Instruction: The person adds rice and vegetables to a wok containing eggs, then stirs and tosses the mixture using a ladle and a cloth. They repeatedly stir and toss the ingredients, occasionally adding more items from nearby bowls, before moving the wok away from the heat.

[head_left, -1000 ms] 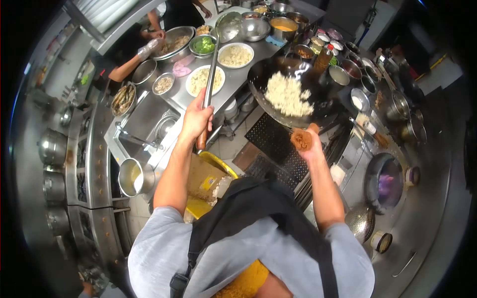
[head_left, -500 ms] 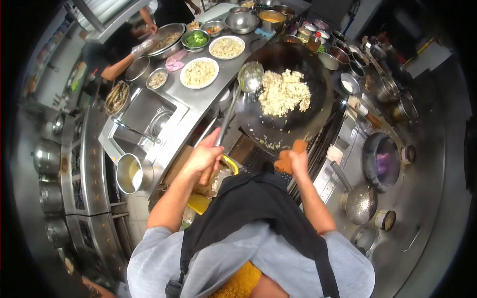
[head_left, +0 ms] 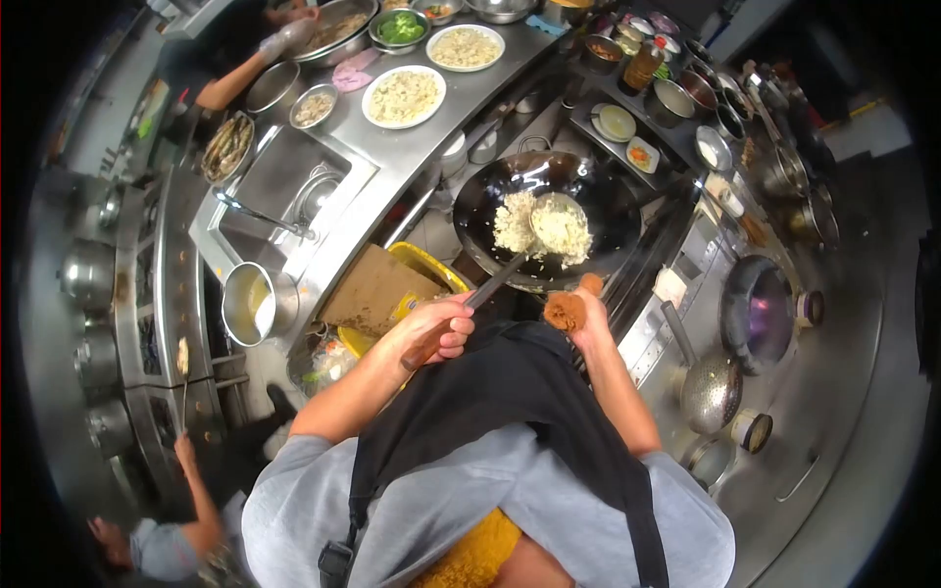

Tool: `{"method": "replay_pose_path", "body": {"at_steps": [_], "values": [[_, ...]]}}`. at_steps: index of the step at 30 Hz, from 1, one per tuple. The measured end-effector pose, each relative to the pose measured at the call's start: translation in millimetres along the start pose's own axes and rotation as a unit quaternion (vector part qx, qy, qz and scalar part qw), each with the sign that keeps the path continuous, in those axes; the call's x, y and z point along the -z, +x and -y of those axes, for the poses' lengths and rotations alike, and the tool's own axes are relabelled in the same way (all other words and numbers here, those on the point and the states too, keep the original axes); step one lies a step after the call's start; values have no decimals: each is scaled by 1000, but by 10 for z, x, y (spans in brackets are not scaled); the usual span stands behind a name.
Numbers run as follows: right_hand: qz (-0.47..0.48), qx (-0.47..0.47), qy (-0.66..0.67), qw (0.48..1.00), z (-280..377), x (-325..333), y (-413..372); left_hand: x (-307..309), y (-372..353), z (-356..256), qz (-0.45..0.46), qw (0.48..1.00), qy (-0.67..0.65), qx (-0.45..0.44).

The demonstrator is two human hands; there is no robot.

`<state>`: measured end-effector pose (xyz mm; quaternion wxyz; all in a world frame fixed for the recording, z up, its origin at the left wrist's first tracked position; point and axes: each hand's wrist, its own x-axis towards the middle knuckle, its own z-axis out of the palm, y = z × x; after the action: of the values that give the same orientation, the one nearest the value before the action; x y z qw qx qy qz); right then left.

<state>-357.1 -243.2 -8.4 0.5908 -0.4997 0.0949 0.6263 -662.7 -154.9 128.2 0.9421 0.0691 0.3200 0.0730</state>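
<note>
My left hand is closed around the long handle of a ladle. The ladle's bowl rests in the fried rice, which is heaped in the middle of a dark wok. A few loose grains cling to the wok's wall. My right hand grips a brown folded cloth at the wok's near edge. Whatever part of the wok lies under the cloth is hidden.
Two plates of rice stand on the steel counter to the left, beside a sink. Seasoning bowls line the right. A perforated strainer and second wok lie at right. Co-workers are at lower left and upper left.
The wok has come down and looks more level. The ladle has swung from its left rim into the rice. A co-worker with a long tool now shows at lower left.
</note>
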Motion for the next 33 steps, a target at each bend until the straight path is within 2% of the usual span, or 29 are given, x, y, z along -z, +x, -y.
{"method": "replay_pose_path", "body": {"at_steps": [2, 4, 5, 8, 11, 13, 14, 16, 20, 25, 28, 29, 31, 32, 33], "values": [[8, 2, -19, 1000, 81, -117, -98, -101, -183, -79, -23, 999, 21, -38], [18, 8, -46, 999, 194, -218, -97, -126, -373, -199, -38, 992, 49, -111], [19, 14, -56, 998, 263, -286, -109, -68, -432, -283, -4, 989, 41, -140], [57, 23, -51, 997, 413, -458, -11, -383, -683, -517, -118, 947, 128, -268], [71, 25, -59, 995, 622, -687, -9, -430, -581, -841, -235, 863, 253, -367], [89, 36, -67, 993, 705, -747, 56, -397, -456, -1078, -337, 771, 381, -382], [97, 38, -65, 992, 745, -774, 61, -352, -380, -1179, -339, 771, 380, -382], [96, 35, -58, 993, 806, -778, 57, -204, -179, -1361, -445, 694, 427, -372], [87, 34, -54, 994, 837, -635, 89, 281, 221, -1609, -461, 695, 400, -380], [39, 10, -53, 998, 829, -391, 43, 366, 313, -1657, -490, 678, 413, -361], [14, 9, -48, 999, 787, -246, 41, 466, 333, -1635, -528, 612, 487, -331], [7, 14, -41, 999, 769, -212, 47, 646, 374, -1639, -528, 612, 487, -330], [7, 15, -33, 999, 725, -139, 107, 931, 432, -1659, -548, 442, 592, -392], [8, 16, -25, 1000, 703, -100, 138, 981, 431, -1663, -548, 442, 592, -392], [9, 17, -24, 1000, 712, -113, 106, 911, 399, -1636, -546, 479, 563, -395]]}}
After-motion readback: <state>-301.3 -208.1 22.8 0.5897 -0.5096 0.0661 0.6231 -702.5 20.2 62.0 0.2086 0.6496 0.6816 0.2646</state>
